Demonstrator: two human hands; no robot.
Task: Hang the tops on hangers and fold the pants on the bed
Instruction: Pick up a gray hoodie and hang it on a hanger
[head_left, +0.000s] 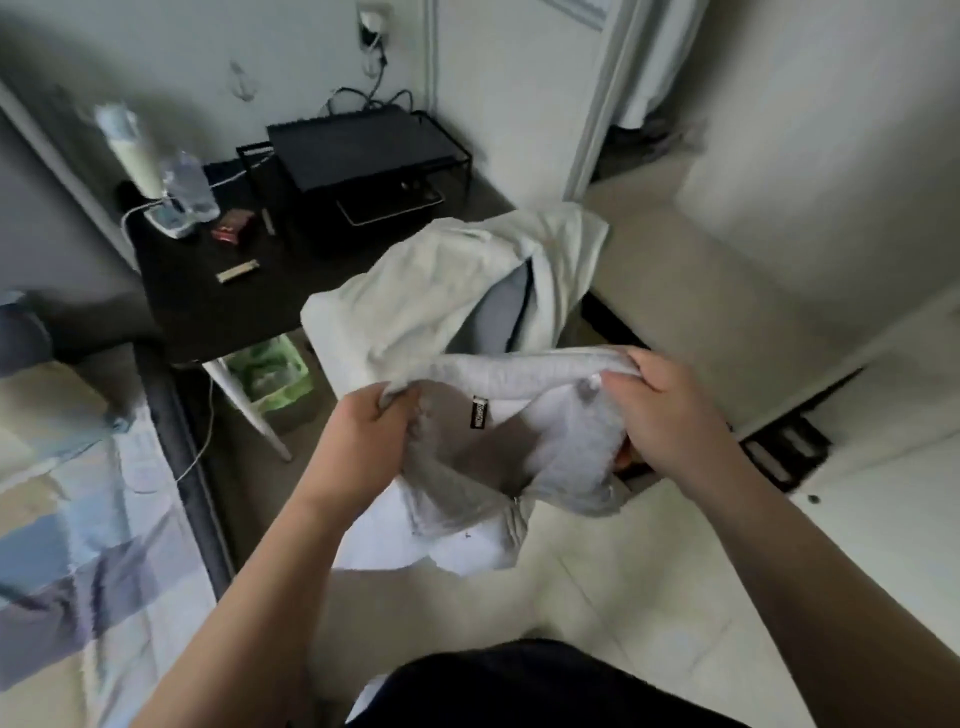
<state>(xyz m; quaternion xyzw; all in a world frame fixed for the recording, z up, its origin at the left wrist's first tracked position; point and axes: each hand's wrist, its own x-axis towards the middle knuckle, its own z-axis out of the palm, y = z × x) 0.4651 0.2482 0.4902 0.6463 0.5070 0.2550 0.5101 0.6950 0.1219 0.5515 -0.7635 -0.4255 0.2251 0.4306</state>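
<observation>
- Item: light grey top (467, 483), of soft knit cloth, bunched and hanging in loose folds. A small black label (478, 413) is sewn inside near the upper edge, and a zip (517, 512) is seen lower down.
- Position: the top is held up in the air above the floor. Its thick, rolled upper edge is stretched from one hand to the other, and the rest hangs below the fingers.
- Left hand (363, 431): the fingers (400, 410) are curled tight round the left end of the edge, with cloth gathered in the fist.
- Right hand (670, 410): the fingers (623, 384) and thumb are closed on the right end of the same edge, the cloth pinched beneath them.
- Label: placed between the two sets of fingers, just under the edge.
- Pale cream garment (441, 291): draped over a chair (506, 312) beyond the fingers, behind the held top.
- Bed (78, 493): a checked cover is seen, well to the left of the left fingers.
</observation>
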